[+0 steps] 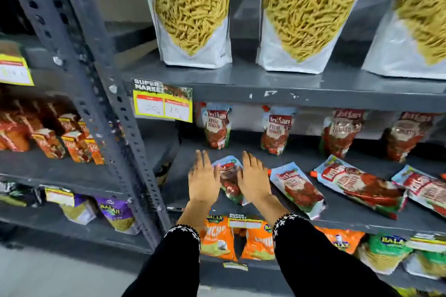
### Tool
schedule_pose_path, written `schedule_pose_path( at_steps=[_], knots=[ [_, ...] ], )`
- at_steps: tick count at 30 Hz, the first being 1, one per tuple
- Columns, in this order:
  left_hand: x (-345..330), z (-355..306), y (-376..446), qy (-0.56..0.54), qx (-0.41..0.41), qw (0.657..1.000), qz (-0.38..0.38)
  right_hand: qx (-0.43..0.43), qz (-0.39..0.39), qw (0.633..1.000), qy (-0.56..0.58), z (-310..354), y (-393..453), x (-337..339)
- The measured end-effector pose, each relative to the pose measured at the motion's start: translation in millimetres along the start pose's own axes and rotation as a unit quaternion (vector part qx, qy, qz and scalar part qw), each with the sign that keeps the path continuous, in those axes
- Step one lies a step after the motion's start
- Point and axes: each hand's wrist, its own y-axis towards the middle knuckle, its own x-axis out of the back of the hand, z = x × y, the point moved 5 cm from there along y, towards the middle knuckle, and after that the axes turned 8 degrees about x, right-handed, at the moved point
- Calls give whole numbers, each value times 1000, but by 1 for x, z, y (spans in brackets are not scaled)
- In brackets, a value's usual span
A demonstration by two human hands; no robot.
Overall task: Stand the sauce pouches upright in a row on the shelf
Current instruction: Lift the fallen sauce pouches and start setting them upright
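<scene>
Several red tomato sauce pouches stand upright along the back of the grey middle shelf [183, 190], the leftmost upright pouch [216, 126] just beyond my hands. More lie flat along the front. One flat pouch [229, 179] lies between my hands. My left hand [204, 179] is on its left side and my right hand [253, 178] on its right, both with fingers stretched flat, palms down, touching or nearly touching its edges. Another flat pouch [298, 188] lies just right of my right hand, and two more flat pouches [359, 183] farther right.
Big green-topped snack bags [190, 14] stand on the shelf above. A yellow price tag [163, 103] hangs from that shelf's edge. Orange snack packs [218, 236] fill the shelf below. A slotted steel upright [120, 128] bounds the bay on the left, with red boxes [48, 142] beyond it.
</scene>
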Motion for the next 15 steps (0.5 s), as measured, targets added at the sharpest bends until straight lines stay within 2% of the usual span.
schedule_pose_path(
  at_steps=[2,4,6,8,10,12,15],
  knots=[
    [-24,8,14,-78,102,990,56,-42,50,996,60,-13,19,-18],
    [-44,13,22,-143,193,964,113,-90,100,986,99,-28,36,-31],
    [-60,10,30,-214,249,930,164,-140,132,971,139,-38,55,-43],
    [-68,9,37,-301,296,888,182,-172,153,957,174,-42,66,-50],
    [-81,13,44,-342,328,859,196,-205,165,940,216,-46,71,-60],
    [-91,14,48,-348,333,848,221,-247,162,917,268,-54,74,-67],
    [-88,13,57,-385,281,854,206,-314,145,844,411,-61,78,-67]
  ],
)
